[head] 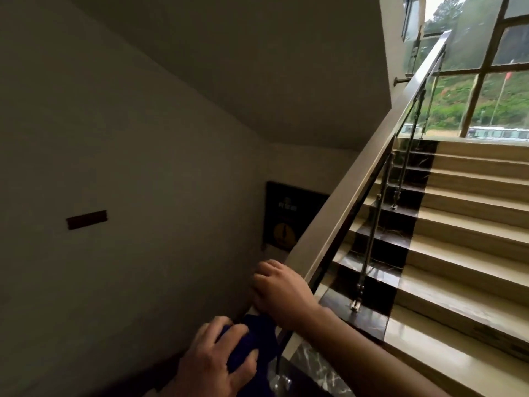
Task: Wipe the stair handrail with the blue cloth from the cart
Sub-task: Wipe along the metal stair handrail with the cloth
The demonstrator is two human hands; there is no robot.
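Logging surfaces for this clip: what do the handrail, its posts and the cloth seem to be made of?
Handrail: looks like brushed metal, with a flat satin grey top and a soft sheen; could be a coating.
Posts: polished steel, judging by their bright mirror glints.
Blue cloth: soft, matte fabric bunched in folds under the left hand; possibly microfibre.

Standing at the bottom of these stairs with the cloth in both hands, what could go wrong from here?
1. The blue cloth is bunched between the left hand and the right hand, below the handrail's lower end; wiped like that, it may touch only a narrow strip.
2. The handrail rises steeply toward the window. Wiping while climbing the glossy steps with both hands busy could mean a stumble.
3. Loose cloth might snag on the metal posts under the rail.
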